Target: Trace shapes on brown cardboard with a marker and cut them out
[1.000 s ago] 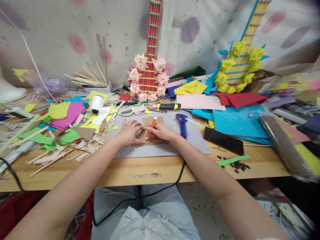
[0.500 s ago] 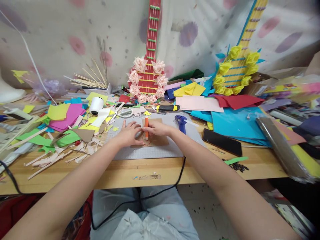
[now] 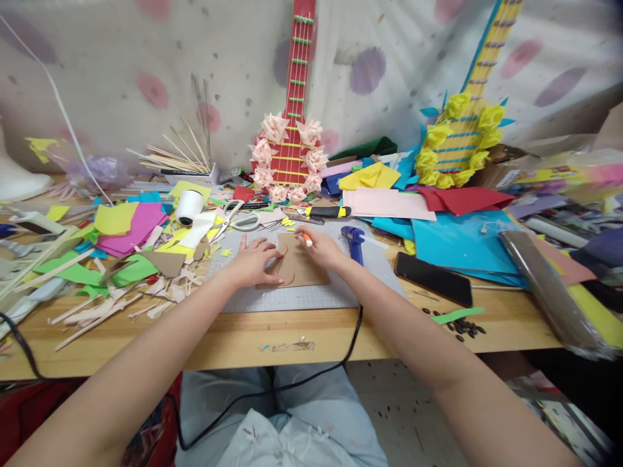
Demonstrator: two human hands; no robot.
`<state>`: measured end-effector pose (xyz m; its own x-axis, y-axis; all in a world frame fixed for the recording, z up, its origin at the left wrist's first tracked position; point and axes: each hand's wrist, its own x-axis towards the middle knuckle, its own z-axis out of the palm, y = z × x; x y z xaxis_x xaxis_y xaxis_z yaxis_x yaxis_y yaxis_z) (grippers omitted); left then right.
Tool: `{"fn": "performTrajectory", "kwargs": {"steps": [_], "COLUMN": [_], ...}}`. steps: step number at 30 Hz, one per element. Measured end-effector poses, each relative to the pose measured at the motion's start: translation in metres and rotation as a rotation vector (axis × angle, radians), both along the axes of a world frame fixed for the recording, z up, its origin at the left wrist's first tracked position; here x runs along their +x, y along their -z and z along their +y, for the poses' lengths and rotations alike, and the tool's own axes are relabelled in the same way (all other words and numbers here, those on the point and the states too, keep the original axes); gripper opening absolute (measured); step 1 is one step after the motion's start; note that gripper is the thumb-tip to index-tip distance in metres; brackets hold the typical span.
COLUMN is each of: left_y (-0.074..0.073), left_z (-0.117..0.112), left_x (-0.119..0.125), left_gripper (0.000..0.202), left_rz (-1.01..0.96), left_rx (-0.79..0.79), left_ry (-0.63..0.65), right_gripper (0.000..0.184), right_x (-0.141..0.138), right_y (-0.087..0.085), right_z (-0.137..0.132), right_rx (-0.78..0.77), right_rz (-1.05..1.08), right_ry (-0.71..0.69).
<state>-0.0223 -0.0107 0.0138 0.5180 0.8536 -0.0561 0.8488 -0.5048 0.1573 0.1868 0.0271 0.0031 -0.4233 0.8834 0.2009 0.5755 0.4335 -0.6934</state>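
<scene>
My left hand (image 3: 256,261) lies with its fingers spread over the left edge of a piece of brown cardboard (image 3: 311,269). A thin curved line (image 3: 287,279) shows on the cardboard beside my thumb. Closed around an orange marker (image 3: 307,239), my right hand (image 3: 322,250) is over the cardboard's upper right part. The marker's tip points toward me, and I cannot tell whether it touches anything. Under the cardboard is a grey cutting mat (image 3: 243,299). A blue glue gun (image 3: 355,245) rests on the mat to the right of my right hand.
Scissors (image 3: 238,219), a utility knife (image 3: 326,211) and a white roll (image 3: 189,206) lie behind my hands. Paper scraps (image 3: 117,285) crowd the left. A phone (image 3: 433,279) and blue sheets (image 3: 462,243) are right. A red paper guitar (image 3: 287,159) stands behind.
My right hand has lifted the marker up and to the right, away from my left thumb, uncovering the curved line. The marker has tilted from upright. My left hand stays about where it was.
</scene>
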Motion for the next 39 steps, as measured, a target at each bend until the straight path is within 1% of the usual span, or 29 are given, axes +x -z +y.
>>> {"fn": "performTrajectory", "kwargs": {"steps": [1, 3, 5, 7, 10, 17, 22, 29, 33, 36, 39], "left_y": [0.001, 0.002, 0.004, 0.005, 0.005, -0.001, -0.003, -0.001, 0.001, 0.001, 0.001], "left_z": [0.000, 0.001, 0.002, 0.002, 0.003, 0.012, 0.021, 0.030, 0.030, 0.030, 0.030], "left_x": [0.000, -0.001, -0.002, -0.003, -0.003, 0.001, 0.001, 0.000, -0.001, -0.001, 0.000], "left_gripper": [0.062, 0.063, 0.064, 0.065, 0.066, 0.060, 0.062, 0.064, 0.064, 0.065, 0.067], "left_rz": [0.002, 0.006, 0.003, -0.006, -0.018, 0.003, 0.015, 0.030, 0.018, 0.019, 0.042], "left_rx": [0.002, 0.001, -0.004, -0.009, -0.016, 0.020, 0.022, 0.050, 0.050, 0.048, 0.054], "left_ry": [0.001, 0.000, -0.004, -0.012, -0.021, -0.039, -0.048, -0.040, -0.050, -0.055, -0.059], "right_gripper": [0.028, 0.033, 0.033, 0.032, 0.032, 0.035, 0.038, 0.034, 0.033, 0.033, 0.031], "right_x": [0.001, 0.002, 0.000, -0.001, -0.004, -0.010, -0.012, -0.010, -0.009, -0.007, -0.006], "right_y": [0.006, 0.017, 0.027, 0.033, 0.035, 0.033, 0.036, 0.039, 0.039, 0.036, 0.029], "right_z": [-0.002, -0.004, -0.005, -0.005, -0.003, 0.010, 0.022, 0.035, 0.034, 0.029, 0.026], "right_rx": [0.024, 0.091, 0.160, 0.210, 0.229, 0.191, 0.205, 0.219, 0.210, 0.176, 0.182], "right_rz": [-0.090, -0.189, -0.254, -0.283, -0.302, -0.339, -0.320, -0.247, -0.149, -0.061, 0.048], "right_ry": [0.014, -0.022, -0.039, -0.040, -0.026, 0.007, 0.025, 0.005, 0.025, 0.044, 0.115]}}
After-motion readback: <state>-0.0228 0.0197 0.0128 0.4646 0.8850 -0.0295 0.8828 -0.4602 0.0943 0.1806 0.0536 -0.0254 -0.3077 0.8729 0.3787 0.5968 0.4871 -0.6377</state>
